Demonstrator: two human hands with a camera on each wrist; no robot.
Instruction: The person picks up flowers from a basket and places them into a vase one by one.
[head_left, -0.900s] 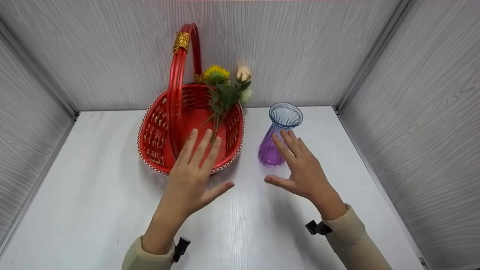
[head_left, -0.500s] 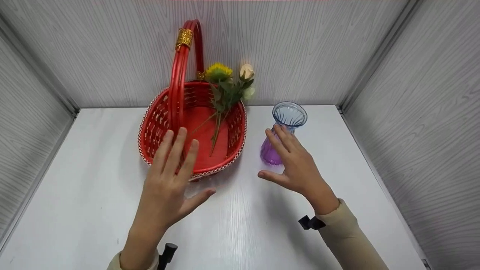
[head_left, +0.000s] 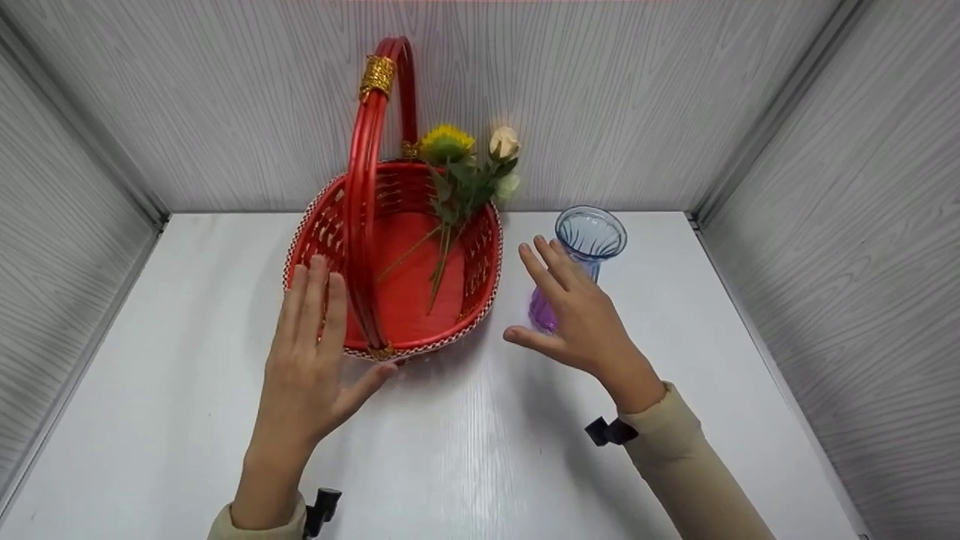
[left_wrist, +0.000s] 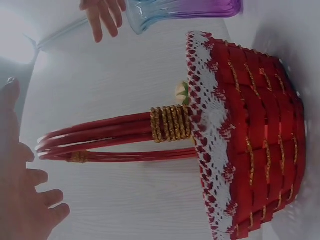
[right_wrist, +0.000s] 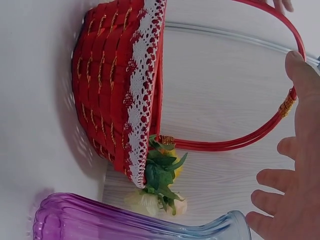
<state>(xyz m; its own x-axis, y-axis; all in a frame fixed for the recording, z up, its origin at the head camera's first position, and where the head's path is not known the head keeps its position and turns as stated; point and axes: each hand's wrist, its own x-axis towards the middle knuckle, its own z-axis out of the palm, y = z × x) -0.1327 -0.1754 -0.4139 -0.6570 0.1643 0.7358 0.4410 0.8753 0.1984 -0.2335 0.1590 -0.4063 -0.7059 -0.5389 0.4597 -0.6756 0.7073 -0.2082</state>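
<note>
My left hand (head_left: 304,379), fingers straight and thumb spread, hovers over the front left of a red woven basket (head_left: 420,330) and holds nothing. To the right, my right hand (head_left: 581,319) is likewise outstretched, overlapping a glass vase (head_left: 589,232) in the head view. The vase stands upright, blue at the mouth and purple at the base, partly hidden by that hand. Inside the basket lean several artificial flowers, among them a yellow flower (head_left: 447,144) and a cream rose (head_left: 504,142), their stems on the basket floor. In the right wrist view, fingertips come close to the vase rim (right_wrist: 240,225).
A tall red handle (head_left: 367,172) with gold wrapping arches over the basket. Everything stands on a white table (head_left: 465,450), with grey wood-grain panels (head_left: 600,90) rising at the back and both sides. White lace trim (left_wrist: 215,110) runs round the basket's rim.
My left hand has moved left, away from the basket's middle, leaving the flower stems uncovered. My right hand has shifted slightly left and up. The whole scene drifts slightly right in the head view.
</note>
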